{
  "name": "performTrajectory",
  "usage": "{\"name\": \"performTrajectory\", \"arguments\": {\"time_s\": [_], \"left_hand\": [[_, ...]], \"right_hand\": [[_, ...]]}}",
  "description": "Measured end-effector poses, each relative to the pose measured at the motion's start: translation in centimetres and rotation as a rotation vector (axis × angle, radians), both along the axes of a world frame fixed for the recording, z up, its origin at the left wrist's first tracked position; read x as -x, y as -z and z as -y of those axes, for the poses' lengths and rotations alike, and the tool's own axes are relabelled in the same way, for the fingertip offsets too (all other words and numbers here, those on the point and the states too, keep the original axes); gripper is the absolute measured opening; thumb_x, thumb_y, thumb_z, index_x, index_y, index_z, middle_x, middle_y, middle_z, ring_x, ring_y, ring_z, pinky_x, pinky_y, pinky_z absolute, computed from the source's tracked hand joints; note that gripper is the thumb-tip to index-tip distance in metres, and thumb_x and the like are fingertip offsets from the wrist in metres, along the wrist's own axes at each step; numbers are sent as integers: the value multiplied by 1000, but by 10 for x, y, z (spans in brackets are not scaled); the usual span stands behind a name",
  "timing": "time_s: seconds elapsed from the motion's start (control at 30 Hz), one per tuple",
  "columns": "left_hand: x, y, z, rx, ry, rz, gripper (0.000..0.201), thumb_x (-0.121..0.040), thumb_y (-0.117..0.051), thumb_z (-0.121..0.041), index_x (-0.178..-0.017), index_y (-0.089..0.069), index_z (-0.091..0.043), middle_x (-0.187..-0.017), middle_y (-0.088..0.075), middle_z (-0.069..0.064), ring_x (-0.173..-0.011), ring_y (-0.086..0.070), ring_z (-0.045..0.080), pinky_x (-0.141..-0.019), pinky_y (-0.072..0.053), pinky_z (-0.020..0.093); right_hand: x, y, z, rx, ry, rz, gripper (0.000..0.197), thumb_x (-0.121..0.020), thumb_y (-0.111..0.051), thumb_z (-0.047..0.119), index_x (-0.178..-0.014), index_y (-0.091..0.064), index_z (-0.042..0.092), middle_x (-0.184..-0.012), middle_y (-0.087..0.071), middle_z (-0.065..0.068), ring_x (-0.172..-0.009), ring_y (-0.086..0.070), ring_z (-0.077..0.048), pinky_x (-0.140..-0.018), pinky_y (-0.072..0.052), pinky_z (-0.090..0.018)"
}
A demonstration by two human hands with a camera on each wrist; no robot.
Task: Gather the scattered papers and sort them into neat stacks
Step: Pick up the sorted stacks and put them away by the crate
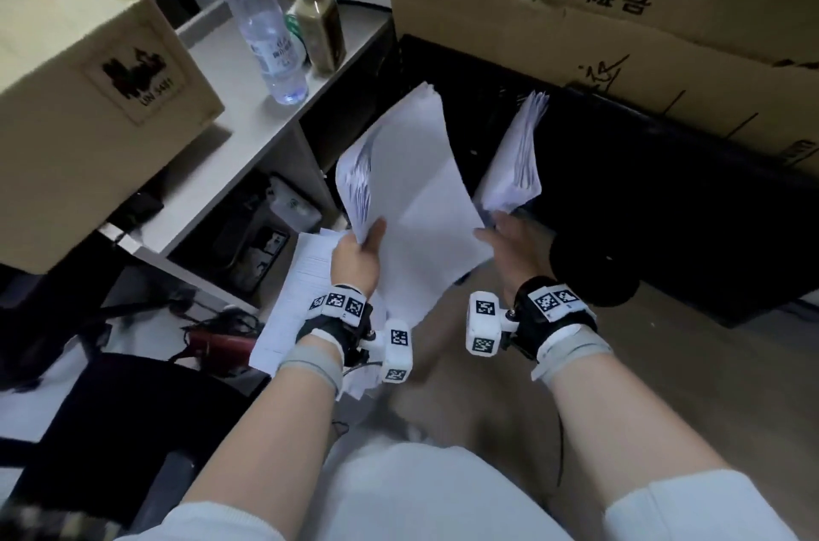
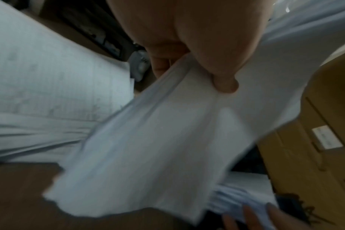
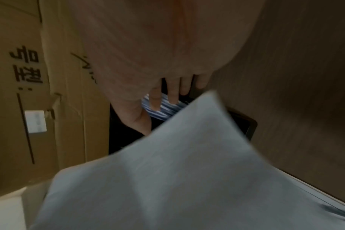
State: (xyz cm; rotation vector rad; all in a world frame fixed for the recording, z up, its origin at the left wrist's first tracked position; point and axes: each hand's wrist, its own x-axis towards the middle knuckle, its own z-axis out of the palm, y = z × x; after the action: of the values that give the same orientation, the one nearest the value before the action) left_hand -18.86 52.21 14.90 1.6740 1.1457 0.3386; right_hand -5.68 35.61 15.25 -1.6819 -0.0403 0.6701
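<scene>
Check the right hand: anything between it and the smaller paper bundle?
Nothing visible. The right hand already touches the lower edge of the smaller paper bundle; the left hand grips the larger sheaf beside it.

We see a clear plastic water bottle with a blue cap (image 1: 261, 15) standing on a pale grey shelf (image 1: 248, 132), just beside a squat olive-gold glass bottle (image 1: 320, 26). A tan cardboard box with a black printed label (image 1: 88, 97) sits at left — larger brown cardboard cartons with black lettering (image 1: 620, 8) stand behind a black case (image 1: 642, 186).
</scene>
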Motion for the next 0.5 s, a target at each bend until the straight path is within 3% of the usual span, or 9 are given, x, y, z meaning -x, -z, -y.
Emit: {"name": "performTrajectory", "arguments": {"time_s": [0.03, 0.13, 0.23, 0.3, 0.5], "left_hand": [[-4, -3, -11, -39, -15, 28, 57, -94, -54, -62, -113, -71, -11, -108, -73, 15, -103, -66, 36, -92, -52, 47], [-25, -13, -38, -150, 15, 40, 48, -98, -48, -56, -111, -68, -14, -104, -71, 19, -100, -63, 43, -86, -51, 45], [-47, -20, -52, -274, 65, 11, 34, -105, -46, -36, -117, -63, -10, -107, -67, 26, -99, -58, 47, -75, -39, 36], [-57, -23, -55, -304, 32, 59, 29, -105, -44, -24, -123, -63, -10, -106, -66, 25, -96, -58, 44, -76, -37, 33], [-80, -15, -68, -226, -39, 128, 30, -106, -44, -26, -109, -61, -2, -75, -49, 5, -72, -41, 27, -69, -34, 32]], "right_hand": [[0, 1, -7, 0, -15, -6, 46, -87, -68, 20, -128, -55, 3, -120, -60, -11, -113, -57, -27, -87, -38, -30], [0, 5, -26, -21, -59, -133, 54, -80, -72, 31, -129, -57, 16, -132, -58, -2, -127, -52, -22, -99, -39, -33], [-2, 13, -37, -14, -75, -202, 44, -94, -62, 22, -137, -54, 19, -140, -54, -2, -130, -48, -18, -108, -36, -35], [-5, 14, -40, -16, -55, -201, 43, -95, -61, 21, -138, -54, 20, -138, -55, -1, -131, -47, -17, -110, -35, -36], [-30, 10, -59, -86, -70, -149, 57, -97, -56, 14, -150, -38, 29, -155, -36, 3, -142, -35, -13, -113, -31, -34]]}}
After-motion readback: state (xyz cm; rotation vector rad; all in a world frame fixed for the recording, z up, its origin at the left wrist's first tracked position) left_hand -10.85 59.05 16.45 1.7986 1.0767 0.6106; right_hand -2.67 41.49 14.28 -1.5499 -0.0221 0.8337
